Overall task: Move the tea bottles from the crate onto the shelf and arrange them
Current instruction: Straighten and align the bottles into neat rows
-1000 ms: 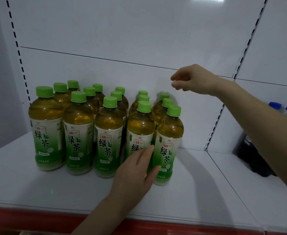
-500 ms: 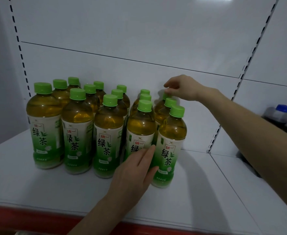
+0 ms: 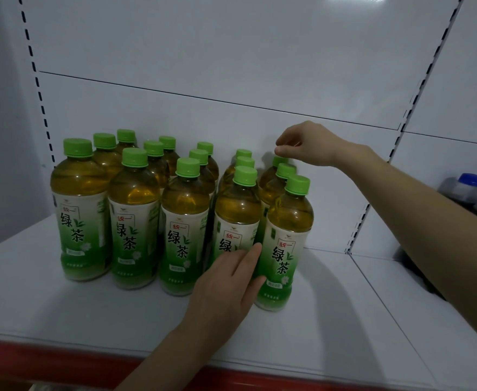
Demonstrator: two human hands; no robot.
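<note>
Several green tea bottles [image 3: 185, 232] with green caps and amber tea stand upright in rows on the white shelf [image 3: 330, 320], grouped at its left and middle. My left hand [image 3: 226, 289] lies flat against the front row, its fingertips in the gap between the fourth front bottle [image 3: 236, 218] and the rightmost front bottle [image 3: 286, 244]. My right hand [image 3: 307, 143] reaches over the right column, fingers loosely curled. Its thumb tip rests at the cap of the rearmost bottle [image 3: 280, 161] without gripping it. The crate is out of view.
Dark bottles with blue caps [image 3: 471, 190] stand in the neighbouring shelf bay on the right, behind my right forearm. A slotted upright [image 3: 372, 198] divides the bays. A red strip [image 3: 48, 351] runs along the shelf's front edge. Bare shelf lies right of the tea bottles.
My right hand came down from above and to the right onto the rear bottle's cap. The left hand stayed pressed on the front bottles. The camera shifted slightly.
</note>
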